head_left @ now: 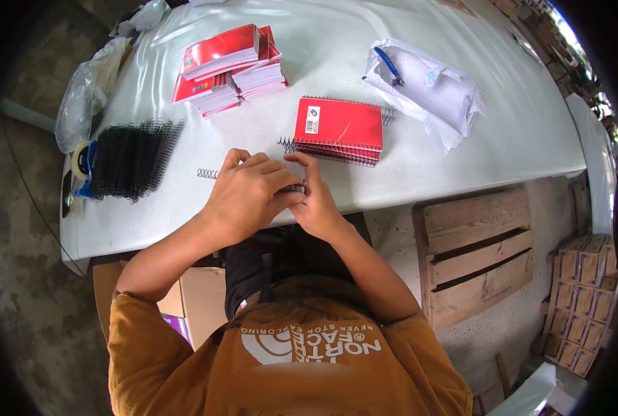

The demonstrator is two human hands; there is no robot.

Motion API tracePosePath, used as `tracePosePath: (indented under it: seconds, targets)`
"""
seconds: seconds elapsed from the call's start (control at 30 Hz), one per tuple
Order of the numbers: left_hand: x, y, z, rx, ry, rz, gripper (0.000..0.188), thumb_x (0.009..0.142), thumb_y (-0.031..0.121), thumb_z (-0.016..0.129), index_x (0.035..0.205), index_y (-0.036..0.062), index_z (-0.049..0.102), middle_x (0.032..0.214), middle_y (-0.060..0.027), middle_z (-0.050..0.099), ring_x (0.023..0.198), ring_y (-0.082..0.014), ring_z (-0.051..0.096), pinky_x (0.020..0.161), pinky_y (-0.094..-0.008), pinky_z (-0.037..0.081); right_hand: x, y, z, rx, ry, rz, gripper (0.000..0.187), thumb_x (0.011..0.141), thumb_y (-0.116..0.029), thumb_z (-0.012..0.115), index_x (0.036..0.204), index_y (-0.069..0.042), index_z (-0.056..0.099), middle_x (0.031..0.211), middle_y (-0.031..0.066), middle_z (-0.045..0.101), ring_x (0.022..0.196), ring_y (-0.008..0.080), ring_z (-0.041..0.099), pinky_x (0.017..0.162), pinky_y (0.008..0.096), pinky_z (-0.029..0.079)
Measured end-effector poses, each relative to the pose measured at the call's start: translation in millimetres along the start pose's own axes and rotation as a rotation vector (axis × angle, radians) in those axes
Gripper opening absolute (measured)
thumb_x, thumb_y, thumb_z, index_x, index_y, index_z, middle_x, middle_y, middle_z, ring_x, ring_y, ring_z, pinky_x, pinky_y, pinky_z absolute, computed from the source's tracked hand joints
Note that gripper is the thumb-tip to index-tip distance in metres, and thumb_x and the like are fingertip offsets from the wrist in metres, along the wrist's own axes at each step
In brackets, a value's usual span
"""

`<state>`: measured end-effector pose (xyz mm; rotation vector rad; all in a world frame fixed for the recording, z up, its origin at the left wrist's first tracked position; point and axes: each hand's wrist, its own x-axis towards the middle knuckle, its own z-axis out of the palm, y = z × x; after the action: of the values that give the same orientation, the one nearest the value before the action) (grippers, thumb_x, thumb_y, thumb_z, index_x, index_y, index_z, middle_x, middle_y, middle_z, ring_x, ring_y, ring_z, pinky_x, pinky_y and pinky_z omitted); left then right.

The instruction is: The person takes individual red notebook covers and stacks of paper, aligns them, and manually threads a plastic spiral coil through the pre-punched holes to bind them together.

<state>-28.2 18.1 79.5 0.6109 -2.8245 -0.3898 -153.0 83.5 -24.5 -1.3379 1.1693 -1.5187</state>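
At the near table edge my hands are close together over a dark spiral binding coil (207,173). One end of it sticks out past my left hand (248,186), and a short stretch shows between the fingers. My left hand is closed over it from above. My right hand (314,202) pinches at the coil from the other side, index finger raised and bent. Whatever else lies under the hands is hidden. Just beyond them is a stack of red spiral notebooks (343,125), with loose coil ends poking out on both sides.
Unbound red-covered booklets (225,66) are piled at the far left. Black coils (132,159) lie bundled near a blue tape dispenser (85,170) and a plastic bag (80,104). Blue-handled cutters (390,66) rest on crumpled white paper (447,100). A wooden pallet (479,253) stands below.
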Motion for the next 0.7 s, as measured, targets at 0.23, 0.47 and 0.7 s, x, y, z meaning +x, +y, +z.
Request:
tracePosePath:
  seconds: [0.23, 0.47, 0.7]
  targets:
    - [5, 5, -7, -0.038, -0.02, 0.028, 0.02, 0.073, 0.012, 0.07, 0.092, 0.0106, 0.066, 0.087, -0.0034, 0.066, 0.086, -0.0208, 0.059, 0.083, -0.0352, 0.035, -1, 3, -1, -0.021, 0.005, -0.056, 0.056, 0.079, 0.006, 0.057, 0.126, -0.005, 0.028, 0.114, 0.0193, 0.052, 0.094, 0.0318, 0.062, 0.078, 0.0381, 0.049]
    - [6, 7, -6, 0.033, 0.043, 0.031, 0.019, 0.07, 0.014, 0.072, 0.087, 0.0102, 0.066, 0.082, -0.0025, 0.065, 0.084, -0.0209, 0.058, 0.086, -0.0369, 0.035, 0, 4, -2, -0.059, 0.002, -0.073, 0.055, 0.08, 0.007, 0.055, 0.127, -0.006, 0.029, 0.113, 0.0182, 0.053, 0.09, 0.0312, 0.062, 0.075, 0.0367, 0.048]
    - [12, 22, -7, 0.271, 0.53, -0.179, 0.047, 0.073, 0.02, 0.074, 0.114, 0.0057, 0.056, 0.097, -0.0097, 0.062, 0.094, -0.0214, 0.058, 0.093, -0.0375, 0.035, 6, -8, -10, 0.061, 0.223, -0.279, 0.052, 0.086, -0.003, 0.055, 0.129, -0.003, 0.028, 0.128, 0.0176, 0.039, 0.107, 0.0249, 0.051, 0.087, 0.0344, 0.043]
